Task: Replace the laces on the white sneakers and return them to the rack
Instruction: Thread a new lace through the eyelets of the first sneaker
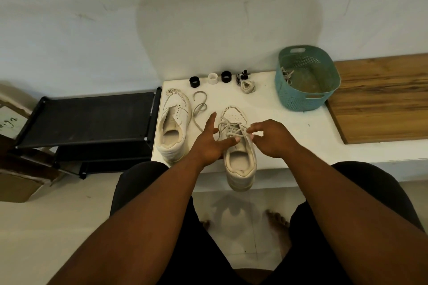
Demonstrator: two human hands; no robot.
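Two white sneakers stand on a white table. The right sneaker carries a lace through its eyelets, and its heel overhangs the table's front edge. My right hand pinches a strand of that lace between thumb and fingertips. My left hand has its fingers spread, the thumb pressing on the sneaker's tongue by the lace. The left sneaker has no lace. A loose lace lies between the two shoes. A black shoe rack stands left of the table.
A teal basket with a lace inside sits at the back right. Two black rings and a white ring, a small black clip and a bundled lace line the back. A wooden board lies right.
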